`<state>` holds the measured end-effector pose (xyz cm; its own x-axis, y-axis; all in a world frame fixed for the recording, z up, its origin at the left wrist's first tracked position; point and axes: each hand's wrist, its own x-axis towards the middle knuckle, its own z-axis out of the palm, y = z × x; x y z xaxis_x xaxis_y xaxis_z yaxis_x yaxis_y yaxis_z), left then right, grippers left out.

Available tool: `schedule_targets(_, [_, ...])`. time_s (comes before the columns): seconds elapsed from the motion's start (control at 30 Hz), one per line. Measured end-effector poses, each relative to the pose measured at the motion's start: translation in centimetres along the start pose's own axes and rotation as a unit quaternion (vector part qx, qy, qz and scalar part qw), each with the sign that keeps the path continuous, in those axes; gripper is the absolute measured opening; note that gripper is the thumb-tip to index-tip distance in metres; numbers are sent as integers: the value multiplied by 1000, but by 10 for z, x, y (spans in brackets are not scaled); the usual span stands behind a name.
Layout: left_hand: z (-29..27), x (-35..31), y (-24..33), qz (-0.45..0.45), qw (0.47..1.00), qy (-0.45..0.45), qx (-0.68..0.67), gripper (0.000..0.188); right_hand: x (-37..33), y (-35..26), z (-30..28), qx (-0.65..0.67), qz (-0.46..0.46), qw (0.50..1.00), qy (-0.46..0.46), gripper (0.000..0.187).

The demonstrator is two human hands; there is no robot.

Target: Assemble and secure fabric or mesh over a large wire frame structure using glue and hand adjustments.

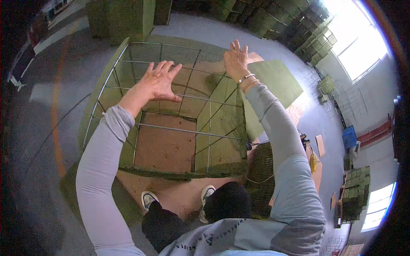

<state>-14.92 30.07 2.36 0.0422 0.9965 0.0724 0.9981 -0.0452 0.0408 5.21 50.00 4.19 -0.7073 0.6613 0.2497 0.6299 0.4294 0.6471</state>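
Note:
A large box-shaped cage (224, 132) with olive-green walls stands in front of my feet, thin metal wires (188, 129) crossing over its top. Through the wires a brown floor panel (164, 147) shows inside. My left hand (157, 83) is over the wires near the middle of the top, palm down and fingers spread. At the far right corner is my right hand (235, 62), its fingers stretched out and apart. Neither hand holds anything that I can see. Whether either one touches the wires, I cannot tell.
A flat green sheet (275, 83) lies right of the cage. Beyond the cage stands a tall green block-like object (119, 21). Stacked green crates (294, 21) line the back. A dark mesh piece (261, 175) sits by my right leg. A cable (51, 134) crosses the floor at left.

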Motion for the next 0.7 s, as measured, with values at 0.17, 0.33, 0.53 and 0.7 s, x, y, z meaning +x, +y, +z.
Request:
schedule_targets(0.17, [5,4,3,4,1000,19,-1,112,19,-8,23,-59,19,997,-37,31])
schedule_targets(0.33, [3,3,4,1,1000,17,-9,112,23,6,47,-7,-89,995,54,39])
schedule_targets(0.53, [-1,2,6,-4,1000,-3,-14,114,8,66,10,381,-208,889,146,36])
schedule_targets(0.7, [3,1,-1,-3,1000,-6,-10,115,-7,65,-37,459,-116,880,22,23])
